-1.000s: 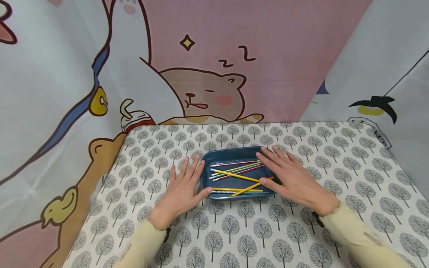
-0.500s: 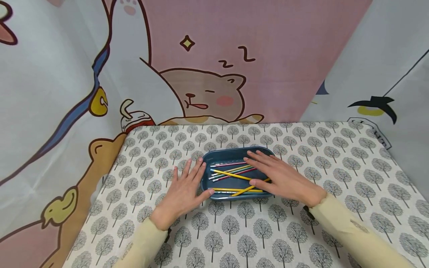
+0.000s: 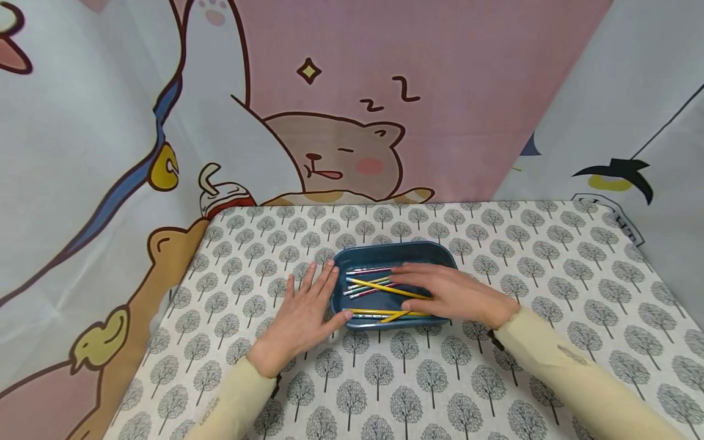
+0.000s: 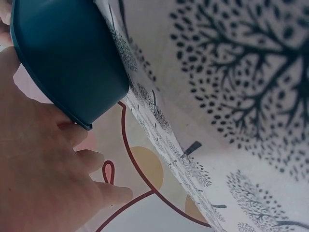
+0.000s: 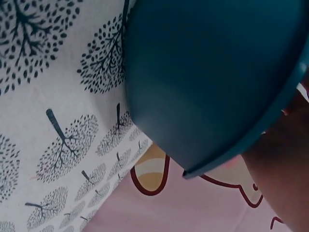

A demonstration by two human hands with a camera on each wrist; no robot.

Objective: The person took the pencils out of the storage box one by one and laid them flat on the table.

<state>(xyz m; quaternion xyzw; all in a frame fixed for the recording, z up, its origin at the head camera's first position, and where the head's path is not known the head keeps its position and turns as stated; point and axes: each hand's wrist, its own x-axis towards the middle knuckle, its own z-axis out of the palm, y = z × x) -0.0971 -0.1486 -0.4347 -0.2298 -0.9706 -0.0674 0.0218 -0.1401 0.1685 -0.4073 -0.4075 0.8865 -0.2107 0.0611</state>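
A dark blue tray [image 3: 379, 253] with rounded corners lies on the cloth and holds several pencils. Among them are a yellow pencil [image 3: 376, 285] lying slantwise and a dark red pencil [image 3: 368, 270] near the back wall. My left hand [image 3: 299, 318] rests at the tray's left end, its fingers spread and the thumb over the front left rim. Over the right half of the tray, my right hand [image 3: 453, 292] reaches in, fingertips down among the pencils, thumb apart from the fingers. It covers the pencils' right ends. Both wrist views show mainly the tray's outer wall [image 4: 72, 58].
A tablecloth [image 3: 407, 379] printed with trees lies under the tray. Behind it hangs a pink and white curtain [image 3: 467, 91] with cartoon animals, and more curtain stands along the left and right sides.
My right hand has moved left from the tray's right rim and dipped in over the pencils. The left hand and the tray stay almost where they were.
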